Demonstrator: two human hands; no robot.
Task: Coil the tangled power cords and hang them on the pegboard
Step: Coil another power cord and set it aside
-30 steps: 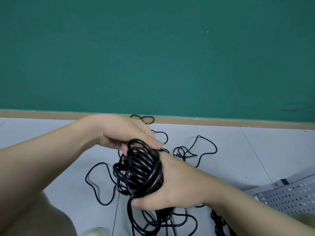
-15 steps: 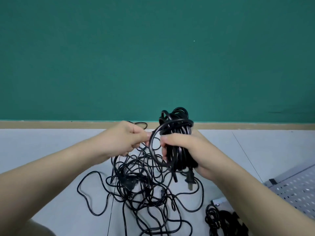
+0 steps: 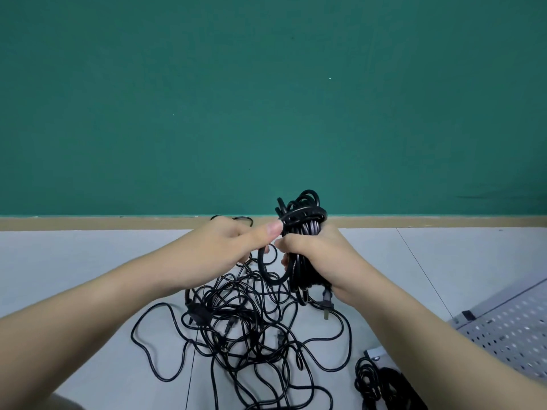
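My right hand grips an upright black coiled power cord, its loops sticking out above my fist and its plug hanging below. My left hand pinches a strand of that same cord at the coil's top, where it wraps crosswise around the bundle; a loose loop curves down between my hands. Beneath them a tangle of black power cords spreads over the pale floor. The grey pegboard lies flat at the lower right.
A green wall with a tan baseboard runs across behind the cords. More coiled black cord lies by the pegboard's near corner at the bottom right. A floor seam runs diagonally on the right.
The coil went from lying low across my right hand to standing upright and higher. My left hand moved in to the coil's top and drew the strand across it; the loose loop shrank.
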